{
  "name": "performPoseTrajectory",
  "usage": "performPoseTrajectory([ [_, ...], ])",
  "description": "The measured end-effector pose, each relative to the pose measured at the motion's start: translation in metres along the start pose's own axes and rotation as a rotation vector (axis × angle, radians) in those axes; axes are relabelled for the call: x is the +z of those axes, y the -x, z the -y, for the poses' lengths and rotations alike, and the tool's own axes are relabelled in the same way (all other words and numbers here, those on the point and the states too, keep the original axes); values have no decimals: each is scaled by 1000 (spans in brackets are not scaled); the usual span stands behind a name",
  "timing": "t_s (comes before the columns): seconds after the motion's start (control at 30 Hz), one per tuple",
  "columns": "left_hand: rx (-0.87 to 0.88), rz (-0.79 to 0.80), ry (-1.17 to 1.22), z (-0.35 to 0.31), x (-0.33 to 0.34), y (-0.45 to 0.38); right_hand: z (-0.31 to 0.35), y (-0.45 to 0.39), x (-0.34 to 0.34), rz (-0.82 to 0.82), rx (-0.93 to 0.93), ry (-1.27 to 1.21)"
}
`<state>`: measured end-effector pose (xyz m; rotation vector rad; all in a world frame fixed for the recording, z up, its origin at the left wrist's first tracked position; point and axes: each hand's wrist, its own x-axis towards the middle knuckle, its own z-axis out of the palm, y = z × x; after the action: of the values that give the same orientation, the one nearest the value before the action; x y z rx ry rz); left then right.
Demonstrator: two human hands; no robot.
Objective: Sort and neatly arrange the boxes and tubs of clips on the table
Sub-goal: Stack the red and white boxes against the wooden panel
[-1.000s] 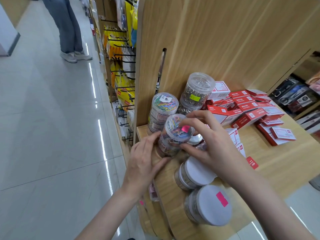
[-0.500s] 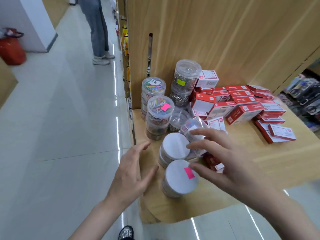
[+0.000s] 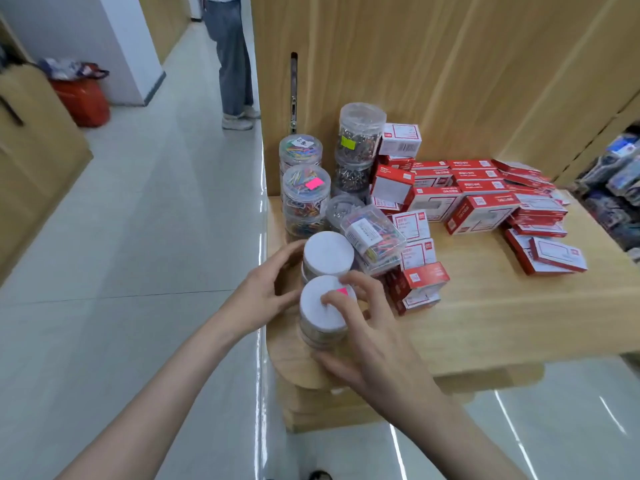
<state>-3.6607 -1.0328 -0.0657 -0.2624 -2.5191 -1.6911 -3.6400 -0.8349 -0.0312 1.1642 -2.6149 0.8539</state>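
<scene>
Now right hand [image 3: 363,327] wraps near white-lidded clear round tub with pink sticker [image 3: 323,308] at wooden table [image 3: 485,327] front-left corner, fingers curled on lid rim and wall. Left hand [image 3: 266,296] spread, fingertips at second white-lidded tub [image 3: 328,253]. Likely rigid, smooth, clip-heavy; grip sidewall, not lid.

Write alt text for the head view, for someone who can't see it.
Both hands close on a white-lidded tub with a pink sticker at the near corner of a wooden table: the right hand wraps it from the front, the left hand reaches between it and a second white-lidded tub. Behind stand clear tubs of coloured clips and red and white boxes.
</scene>
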Motion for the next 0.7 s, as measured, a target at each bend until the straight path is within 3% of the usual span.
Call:
performPoseTrajectory([
  [0.17,-7,7,88,-2,4,1,3,0,15,-134,69,-81],
  [0.4,-6,-5,70,-3,6,3,-6,12,0,-148,161,-103],
  [0.7,-26,-169,17,-6,15,0,-7,10,1,-171,176,-63],
])
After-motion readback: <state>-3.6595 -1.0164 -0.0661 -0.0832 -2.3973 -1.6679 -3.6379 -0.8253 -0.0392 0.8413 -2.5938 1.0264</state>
